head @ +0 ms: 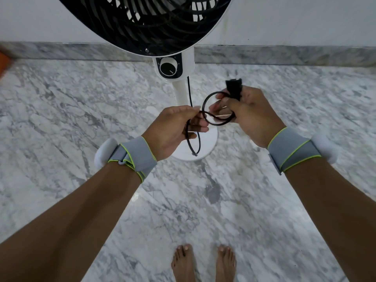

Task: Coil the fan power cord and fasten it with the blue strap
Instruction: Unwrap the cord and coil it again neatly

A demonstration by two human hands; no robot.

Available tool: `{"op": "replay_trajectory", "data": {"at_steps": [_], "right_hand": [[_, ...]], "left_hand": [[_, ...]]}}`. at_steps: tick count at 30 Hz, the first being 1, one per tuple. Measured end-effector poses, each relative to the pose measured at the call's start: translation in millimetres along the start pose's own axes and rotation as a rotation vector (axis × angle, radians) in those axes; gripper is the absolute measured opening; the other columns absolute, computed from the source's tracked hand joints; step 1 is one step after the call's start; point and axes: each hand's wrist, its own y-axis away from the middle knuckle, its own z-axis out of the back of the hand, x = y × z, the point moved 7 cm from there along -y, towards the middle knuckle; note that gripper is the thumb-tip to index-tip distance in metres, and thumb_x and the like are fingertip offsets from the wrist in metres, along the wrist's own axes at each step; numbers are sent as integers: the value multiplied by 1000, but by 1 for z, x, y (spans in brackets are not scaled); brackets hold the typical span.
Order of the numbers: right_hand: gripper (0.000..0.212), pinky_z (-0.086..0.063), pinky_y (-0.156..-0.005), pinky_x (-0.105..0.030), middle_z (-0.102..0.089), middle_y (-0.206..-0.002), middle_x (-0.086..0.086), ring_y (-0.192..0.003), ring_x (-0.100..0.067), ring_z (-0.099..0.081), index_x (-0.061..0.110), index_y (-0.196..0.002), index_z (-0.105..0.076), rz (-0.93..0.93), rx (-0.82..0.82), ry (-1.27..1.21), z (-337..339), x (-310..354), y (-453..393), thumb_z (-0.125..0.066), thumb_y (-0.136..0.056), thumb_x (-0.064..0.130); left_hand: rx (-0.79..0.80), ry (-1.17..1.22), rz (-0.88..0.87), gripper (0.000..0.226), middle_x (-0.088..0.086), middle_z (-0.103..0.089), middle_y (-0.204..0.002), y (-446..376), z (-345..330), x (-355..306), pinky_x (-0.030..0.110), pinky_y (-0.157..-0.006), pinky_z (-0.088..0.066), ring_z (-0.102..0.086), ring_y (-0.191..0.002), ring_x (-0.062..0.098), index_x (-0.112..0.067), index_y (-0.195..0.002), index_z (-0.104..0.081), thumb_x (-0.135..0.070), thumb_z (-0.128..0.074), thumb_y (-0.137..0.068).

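Marble floor [264, 200], grey-veined, extends to a matching skirting [61, 50] at the foot of a pale wall [50, 17]. A pedestal fan [154, 23] stands against that wall: black grille in a white ring, a control panel with a round dial [168, 67] beneath it, a white pole [181, 92] and a round white base [205, 143] on the floor. The person's bare feet [203, 261] are near the bottom edge, both forearms reaching toward the fan, each wrist in a grey band with yellow-green trim [134, 153]. An orange object [4, 62] shows at the left edge, too blurred to identify. The power cord [189, 90], black, descends beside the pole and passes into the left hand [173, 129], whose fingers are curled round a hanging loop of it in front of the base. From there the cord runs to the right hand [250, 119], which pinches a small round coil [211, 110] between thumb and fingers. The black plug [234, 86] projects above the right fingers. The hands are near each other, joined by the cord. No blue strap can be made out in this view.
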Motion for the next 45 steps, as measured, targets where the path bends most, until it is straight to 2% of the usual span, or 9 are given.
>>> {"op": "replay_trajectory", "data": {"at_steps": [6, 10, 13, 15, 19, 25, 33, 40, 45], "right_hand": [[13, -45, -38, -25, -58, -64, -6, -40, -15, -53, 5, -100, -56, -19, 88, 302, -9, -3, -1, -44, -98, 10], [14, -37, -41, -22, -46, -58, -2, -45, -14, -40, 7, -98, -59, 25, -188, 259, 13, -3, -10, -45, -97, 12], [17, -42, -54, -32, -48, -63, 0, -56, -22, -44, 7, -102, -59, 71, -371, 275, 29, 1, -14, -44, -97, 13], [17, -44, -50, -28, -50, -67, -2, -57, -25, -48, 9, -100, -58, 91, -457, 262, 34, 4, -15, -43, -97, 15], [15, -37, -35, -13, -52, -71, -8, -57, -24, -49, 9, -96, -55, 79, -496, 182, 32, 4, -13, -41, -97, 14], [14, -35, -35, -16, -48, -60, -5, -43, -13, -44, 6, -97, -57, 39, -196, 275, 23, -7, -7, -45, -98, 11], [18, -49, -59, -30, -56, -58, -4, -53, -17, -56, 3, -100, -60, 95, 186, 382, 1, -1, 1, -48, -97, 16], [21, -41, -60, -18, -56, -61, 3, -53, -2, -49, 22, -84, -54, 193, 313, 562, -14, -1, 2, -43, -98, 10], [18, -44, -66, -33, -57, -69, -2, -68, -19, -54, 19, -91, -50, 259, 338, 702, -21, -3, 2, -39, -96, 6]], "left_hand": [[57, -57, -31, 16, 1, -50, -62, -1, 0, 7, 18, -53, -37, -49, -59, 13, -4, -83, -66, -12, -56, -93], [-38, -96, -108, 6, 6, -63, -76, 2, 4, 10, 25, -73, -48, -60, -74, 17, -12, -81, -67, -11, -65, -86], [-377, -195, -135, 27, 6, -50, -61, 8, 18, 15, 21, -58, -40, -45, -58, 16, -12, -61, -55, -19, -70, -83], [-301, -145, 62, 48, 7, -50, -51, 8, 7, 30, 21, -50, -36, -42, -47, 19, -11, -50, -56, -42, -62, -86], [144, 348, 435, 75, 18, -74, -90, 12, -42, 52, 27, -61, -58, -72, -79, 27, 0, -95, -69, -69, -41, -86], [-258, 934, 224, 28, 6, -69, -77, -16, -9, 37, 25, -72, -51, -64, -76, 15, -5, -79, -56, -15, -42, -100], [-119, -2, 26, 20, -5, -49, -51, -12, -1, 12, 16, -44, -33, -41, -45, 10, -12, -92, -70, -15, -50, -95], [-66, -180, 10, 30, -3, -48, -60, -6, -1, 2, 17, -39, -30, -39, -47, 13, -16, -88, -65, -44, -55, -90], [25, -308, -17, 14, -3, -54, -65, -3, 0, -1, 19, -50, -30, -39, -51, 12, -12, -82, -66, -25, -63, -76]]}}
